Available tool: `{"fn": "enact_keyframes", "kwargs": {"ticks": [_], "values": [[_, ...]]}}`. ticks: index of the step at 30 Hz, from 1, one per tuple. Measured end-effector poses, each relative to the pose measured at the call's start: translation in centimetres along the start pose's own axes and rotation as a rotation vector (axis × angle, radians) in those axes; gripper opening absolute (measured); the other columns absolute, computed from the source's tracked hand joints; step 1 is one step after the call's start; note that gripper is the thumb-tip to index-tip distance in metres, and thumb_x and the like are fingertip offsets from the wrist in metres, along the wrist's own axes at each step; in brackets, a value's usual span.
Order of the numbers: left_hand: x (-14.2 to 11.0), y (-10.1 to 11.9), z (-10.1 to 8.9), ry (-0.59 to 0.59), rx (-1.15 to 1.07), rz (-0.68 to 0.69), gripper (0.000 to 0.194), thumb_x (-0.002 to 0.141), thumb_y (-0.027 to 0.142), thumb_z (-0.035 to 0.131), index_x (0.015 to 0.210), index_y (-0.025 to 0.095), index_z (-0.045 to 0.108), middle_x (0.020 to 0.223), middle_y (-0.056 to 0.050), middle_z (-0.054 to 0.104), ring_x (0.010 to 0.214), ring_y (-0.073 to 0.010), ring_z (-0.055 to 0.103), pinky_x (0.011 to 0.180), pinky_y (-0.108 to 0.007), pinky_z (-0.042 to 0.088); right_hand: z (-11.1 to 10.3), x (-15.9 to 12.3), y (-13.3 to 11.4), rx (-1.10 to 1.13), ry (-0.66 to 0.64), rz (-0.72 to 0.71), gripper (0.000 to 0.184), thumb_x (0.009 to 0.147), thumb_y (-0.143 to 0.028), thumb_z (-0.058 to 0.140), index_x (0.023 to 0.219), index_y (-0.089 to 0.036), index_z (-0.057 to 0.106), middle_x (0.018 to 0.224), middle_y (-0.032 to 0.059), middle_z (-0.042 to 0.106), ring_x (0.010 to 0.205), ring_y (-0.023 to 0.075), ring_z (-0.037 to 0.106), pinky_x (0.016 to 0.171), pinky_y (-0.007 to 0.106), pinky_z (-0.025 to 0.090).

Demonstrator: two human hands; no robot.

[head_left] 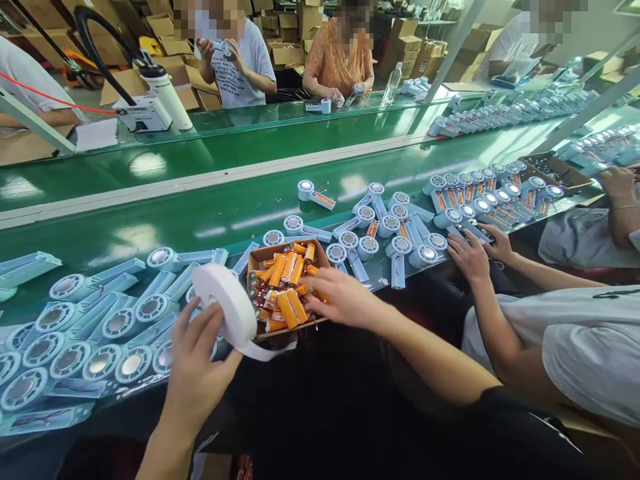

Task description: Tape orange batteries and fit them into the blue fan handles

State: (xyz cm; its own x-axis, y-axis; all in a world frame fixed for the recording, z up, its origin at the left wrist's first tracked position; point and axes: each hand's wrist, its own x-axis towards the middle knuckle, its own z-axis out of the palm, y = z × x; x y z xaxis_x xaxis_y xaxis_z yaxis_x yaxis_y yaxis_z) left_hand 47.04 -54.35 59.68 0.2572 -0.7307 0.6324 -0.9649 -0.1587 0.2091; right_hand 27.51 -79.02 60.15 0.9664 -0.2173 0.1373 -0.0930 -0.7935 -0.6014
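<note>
My left hand (200, 353) holds a roll of white tape (233, 310), fingers at its core and thumb beneath. A loose tape end hangs off to the right. Below and right of the roll, a cardboard box (253, 257) contains many orange-wrapped battery packs. My right hand (345, 297) reaches over the box's right side, its fingertips closed at the edge of an orange battery pack (293, 308) on top of the pile. Part of that grip is hidden. Left of my hands lie many light-blue handheld fan housings (120, 323), several with open handles.
More fan housings (367, 247) lie to the right, some with orange batteries in their handles. A co-worker's hands (473, 253) work beside them. Across the green conveyor belt (225, 163) sit other people, near a white fume extractor (167, 97) and a plastic bottle (393, 85).
</note>
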Motion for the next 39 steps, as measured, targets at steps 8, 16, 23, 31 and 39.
{"fn": "enact_keyframes", "kwargs": {"ticks": [8,16,23,31,39], "values": [[0.3,2.2,0.8,-0.071,0.018,0.047,0.063,0.086,0.005,0.069,0.145,0.024,0.060,0.128,-0.012,0.074,0.143,-0.0410,0.053,0.114,-0.060,0.054,-2.7,2.9,2.9,0.350,0.226,-0.062,0.024,0.105,-0.040,0.065,0.117,-0.023,0.078,0.135,0.0130,0.069,0.131,0.0283,0.064,0.114,0.050,0.052],[2.6,2.5,0.2,-0.093,0.119,0.136,0.055,0.088,0.003,0.065,0.138,0.024,0.068,0.122,-0.011,0.076,0.136,-0.0385,0.053,0.109,-0.053,0.054,-5.9,2.7,-1.0,0.703,0.314,0.133,0.051,0.081,-0.068,0.085,0.103,-0.023,0.078,0.083,0.0022,0.076,0.074,0.0186,0.073,0.070,0.031,0.062],[4.0,3.1,-0.3,-0.086,0.191,0.267,0.050,0.094,0.005,0.064,0.140,0.023,0.069,0.120,-0.007,0.079,0.129,-0.0348,0.055,0.110,-0.048,0.051,-5.9,3.2,-2.4,0.561,0.322,0.123,0.040,0.074,-0.056,0.093,0.091,-0.022,0.083,0.073,-0.0003,0.074,0.066,0.0157,0.069,0.063,0.027,0.056],[4.7,2.9,-1.3,-0.120,0.266,0.286,0.065,0.096,0.007,0.062,0.155,0.033,0.061,0.126,-0.001,0.080,0.108,-0.0295,0.060,0.110,-0.045,0.048,-5.1,2.7,-1.3,0.971,0.093,0.181,0.057,0.068,-0.038,0.099,0.118,-0.021,0.078,0.092,0.0021,0.082,0.083,0.0203,0.080,0.079,0.035,0.069],[2.9,6.3,2.6,-0.044,0.299,0.181,0.043,0.095,0.033,0.075,0.136,0.020,0.075,0.105,-0.011,0.077,0.099,-0.0312,0.052,0.105,-0.053,0.041,0.5,3.7,-1.7,1.448,0.814,0.289,0.050,0.066,-0.037,0.100,0.107,-0.023,0.074,0.100,0.0033,0.085,0.090,0.0218,0.082,0.084,0.034,0.070]]}}
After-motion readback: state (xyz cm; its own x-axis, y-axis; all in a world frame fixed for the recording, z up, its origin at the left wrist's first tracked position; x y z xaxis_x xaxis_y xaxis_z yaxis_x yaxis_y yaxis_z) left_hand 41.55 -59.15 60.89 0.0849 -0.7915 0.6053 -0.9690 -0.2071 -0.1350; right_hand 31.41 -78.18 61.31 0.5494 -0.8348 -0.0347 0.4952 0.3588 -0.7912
